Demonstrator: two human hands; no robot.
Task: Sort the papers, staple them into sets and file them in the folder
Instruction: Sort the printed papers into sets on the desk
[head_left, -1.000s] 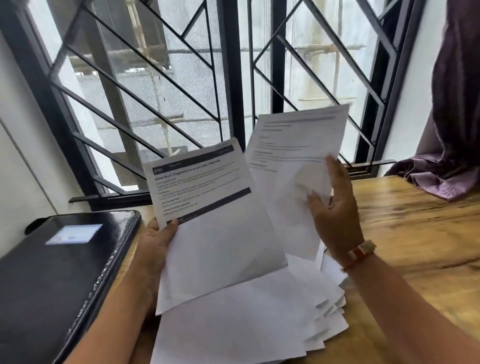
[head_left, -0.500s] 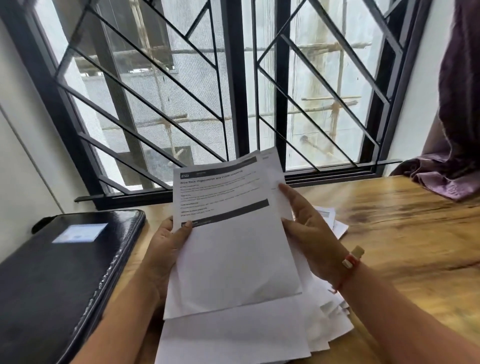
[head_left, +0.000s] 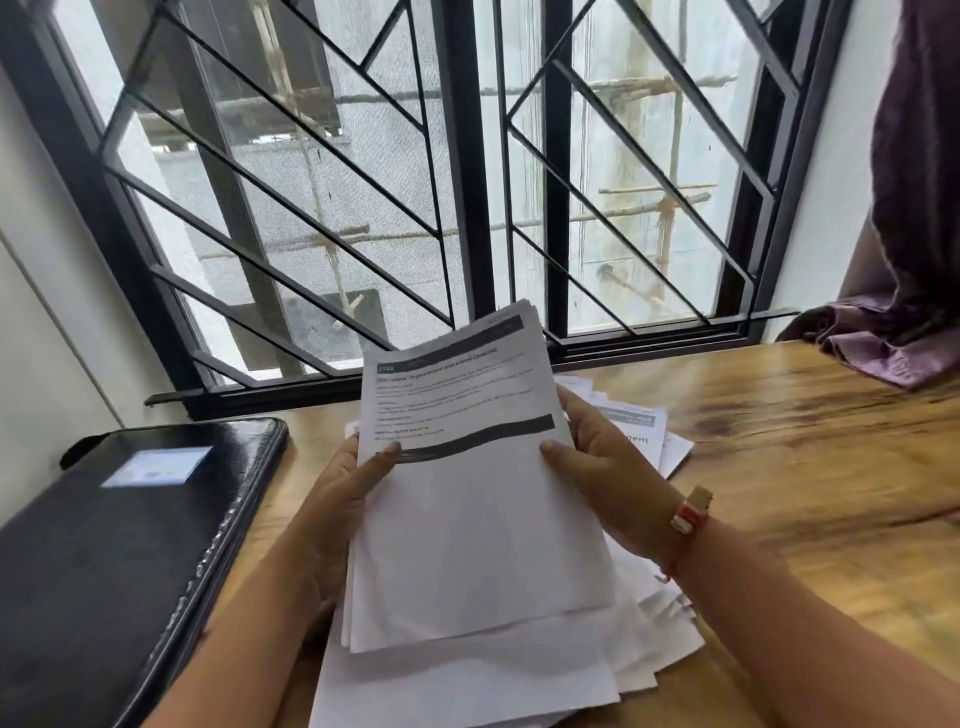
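L hand + R hand grip paper stack edges.

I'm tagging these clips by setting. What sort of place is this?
Likely a home or small-office desk by a window: the wooden table, the black folder beside the printed papers, and the barred window.

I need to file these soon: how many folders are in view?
1: a black folder lies closed on the table, left of the left hand; the papers might hide another.
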